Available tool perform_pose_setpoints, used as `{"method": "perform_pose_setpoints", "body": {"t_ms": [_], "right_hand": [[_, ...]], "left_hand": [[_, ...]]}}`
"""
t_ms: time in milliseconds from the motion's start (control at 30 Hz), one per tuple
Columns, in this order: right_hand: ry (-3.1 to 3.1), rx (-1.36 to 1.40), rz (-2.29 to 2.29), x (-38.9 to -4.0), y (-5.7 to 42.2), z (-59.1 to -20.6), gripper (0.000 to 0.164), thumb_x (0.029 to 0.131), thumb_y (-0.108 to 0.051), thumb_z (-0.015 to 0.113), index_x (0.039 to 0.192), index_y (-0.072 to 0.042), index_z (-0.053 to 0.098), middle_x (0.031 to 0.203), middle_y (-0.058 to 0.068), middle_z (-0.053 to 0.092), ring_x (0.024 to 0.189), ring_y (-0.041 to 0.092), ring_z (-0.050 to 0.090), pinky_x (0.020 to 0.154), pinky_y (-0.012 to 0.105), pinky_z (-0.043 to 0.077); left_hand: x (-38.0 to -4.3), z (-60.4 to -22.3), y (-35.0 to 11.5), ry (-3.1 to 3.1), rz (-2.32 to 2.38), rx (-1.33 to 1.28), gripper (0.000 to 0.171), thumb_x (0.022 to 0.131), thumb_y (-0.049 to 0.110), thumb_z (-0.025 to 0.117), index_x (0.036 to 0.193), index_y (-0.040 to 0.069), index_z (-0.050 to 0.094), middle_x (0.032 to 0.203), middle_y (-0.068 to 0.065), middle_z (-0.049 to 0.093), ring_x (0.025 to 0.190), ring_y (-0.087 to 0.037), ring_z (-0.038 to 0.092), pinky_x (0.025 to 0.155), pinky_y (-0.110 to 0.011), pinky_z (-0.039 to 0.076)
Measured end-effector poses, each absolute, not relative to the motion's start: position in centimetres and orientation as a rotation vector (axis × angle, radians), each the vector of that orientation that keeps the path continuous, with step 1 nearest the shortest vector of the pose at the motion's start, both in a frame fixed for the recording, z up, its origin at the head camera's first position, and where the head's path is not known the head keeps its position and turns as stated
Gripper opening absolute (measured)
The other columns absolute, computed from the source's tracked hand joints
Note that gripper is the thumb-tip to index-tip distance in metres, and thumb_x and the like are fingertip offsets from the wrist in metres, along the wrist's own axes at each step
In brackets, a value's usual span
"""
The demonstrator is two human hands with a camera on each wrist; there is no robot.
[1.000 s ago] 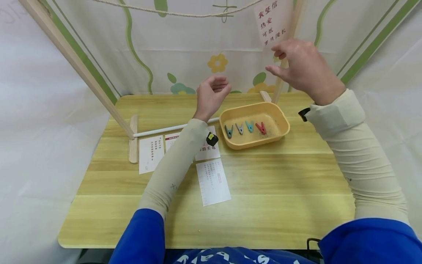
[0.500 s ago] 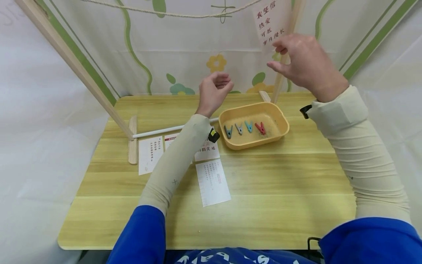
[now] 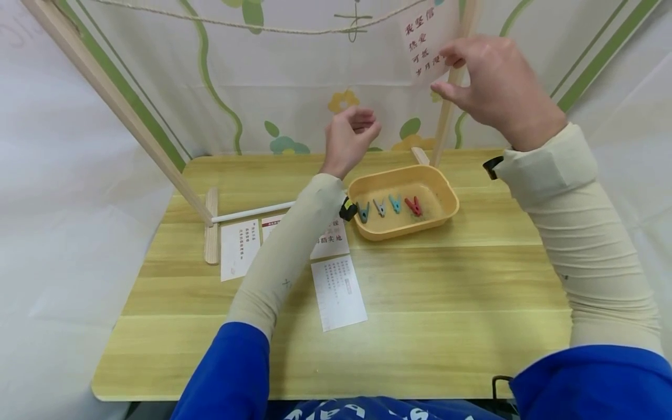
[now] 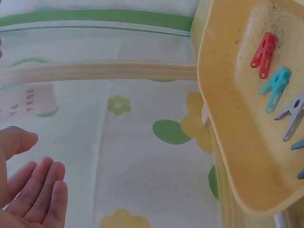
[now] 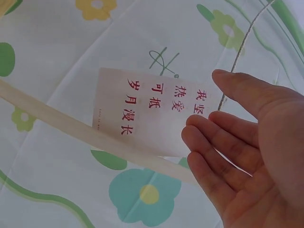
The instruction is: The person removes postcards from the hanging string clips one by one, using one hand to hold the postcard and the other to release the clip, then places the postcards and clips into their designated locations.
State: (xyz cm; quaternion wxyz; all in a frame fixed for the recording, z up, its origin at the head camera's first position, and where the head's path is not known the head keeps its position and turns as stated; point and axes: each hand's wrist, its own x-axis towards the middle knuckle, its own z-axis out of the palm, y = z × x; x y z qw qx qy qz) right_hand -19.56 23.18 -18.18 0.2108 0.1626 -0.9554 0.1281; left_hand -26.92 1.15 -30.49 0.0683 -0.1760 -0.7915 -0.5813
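Observation:
A card with red lettering (image 3: 420,44) hangs by the rope (image 3: 294,30) at the upper right of the head view, its top cut off by the frame edge. My right hand (image 3: 504,87) is raised beside the card, overlapping its lower right corner there. In the right wrist view that hand (image 5: 256,142) has spread thumb and gently bent fingers with nothing between them, and covers the card's upper end. My left hand (image 3: 349,143) is held up behind the yellow tray (image 3: 367,236), palm turned inward. Its relaxed fingers (image 4: 47,194) hold nothing in the left wrist view.
In the tray lie several clothespins, including a red one (image 3: 413,206) and a turquoise one (image 3: 395,203). Several paper cards, one a white card (image 3: 338,294), lie on the table (image 3: 446,326). Wooden posts (image 3: 121,111) flank a white rod (image 3: 252,211).
Both hands have drifted upward and slightly right, still holding nothing. The rope and hanging card sit a little lower in the head view. The tray's clothespins have stayed put.

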Motion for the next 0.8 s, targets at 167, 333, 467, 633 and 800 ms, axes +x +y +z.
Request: {"method": "perform_pose_setpoints", "body": {"t_ms": [167, 333, 467, 633, 800], "right_hand": [[-2.655, 0.432, 0.327, -19.7, 23.1, -17.4, 0.048, 0.101, -0.014, 0.072, 0.141, 0.008, 0.059, 0.134, 0.031, 0.067, 0.119, 0.048, 0.063, 0.108, 0.061, 0.052], [-2.651, 0.421, 0.300, -19.8, 23.0, -16.6, 0.050, 0.101, -0.016, 0.071, 0.143, 0.008, 0.058, 0.134, 0.033, 0.067, 0.121, 0.049, 0.061, 0.111, 0.062, 0.048], [-2.650, 0.403, 0.279, -19.9, 22.8, -16.0, 0.050, 0.102, -0.016, 0.070, 0.144, 0.008, 0.057, 0.134, 0.033, 0.066, 0.122, 0.050, 0.059, 0.114, 0.062, 0.046], [-2.651, 0.385, 0.264, -20.0, 22.5, -15.4, 0.051, 0.103, -0.016, 0.069, 0.145, 0.008, 0.055, 0.138, 0.033, 0.064, 0.125, 0.049, 0.057, 0.118, 0.060, 0.044], [-2.663, 0.358, 0.236, -19.8, 22.4, -14.9, 0.050, 0.104, -0.015, 0.067, 0.147, 0.006, 0.054, 0.141, 0.032, 0.062, 0.125, 0.046, 0.055, 0.117, 0.059, 0.046]], "left_hand": [[-27.1, -30.0, 1.7, -2.396, -1.724, -0.538, 0.027, 0.100, 0.014, 0.074, 0.125, 0.005, 0.072, 0.122, -0.008, 0.076, 0.110, -0.015, 0.071, 0.096, -0.015, 0.056], [-27.2, -29.5, 2.4, -2.400, -1.713, -0.525, 0.027, 0.099, 0.013, 0.074, 0.125, 0.006, 0.072, 0.121, -0.008, 0.076, 0.109, -0.015, 0.072, 0.095, -0.014, 0.056], [-27.4, -29.1, 2.8, -2.391, -1.705, -0.532, 0.026, 0.099, 0.012, 0.074, 0.125, 0.005, 0.072, 0.121, -0.008, 0.076, 0.109, -0.015, 0.071, 0.094, -0.013, 0.057], [-27.8, -28.9, 3.0, -2.397, -1.658, -0.546, 0.025, 0.100, 0.012, 0.072, 0.124, 0.005, 0.072, 0.121, -0.008, 0.076, 0.110, -0.015, 0.072, 0.097, -0.016, 0.057], [-28.2, -28.8, 3.1, -2.405, -1.618, -0.532, 0.025, 0.100, 0.013, 0.072, 0.124, 0.005, 0.073, 0.121, -0.007, 0.077, 0.109, -0.014, 0.072, 0.097, -0.016, 0.057]]}}
